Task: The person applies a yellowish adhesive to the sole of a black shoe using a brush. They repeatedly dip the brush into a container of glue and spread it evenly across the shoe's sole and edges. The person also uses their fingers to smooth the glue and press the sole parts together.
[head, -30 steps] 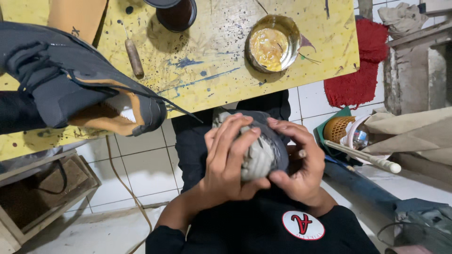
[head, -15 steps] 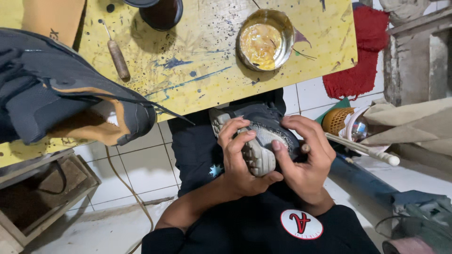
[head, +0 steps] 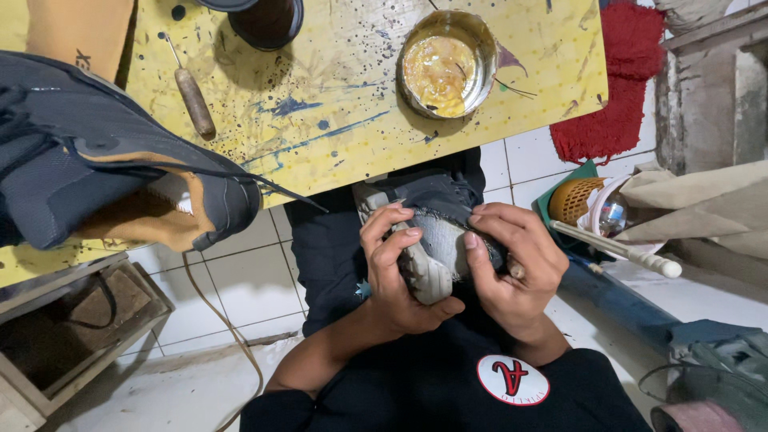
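Your left hand [head: 396, 272] and right hand [head: 508, 272] clamp a grey shoe [head: 436, 240] below the counter [head: 336, 152] edge; loosened fingers could drop it.

I see both hands brought close together over my lap, low in the view. My left hand [head: 400, 272] has its fingers curled over from the left, thumb tucked underneath, forearm bare and running down toward the bottom left. My right hand [head: 512, 268] faces it, fingers bent inward with the tips pressing down, wrist angled back toward my chest. Both are closed in a firm grip.
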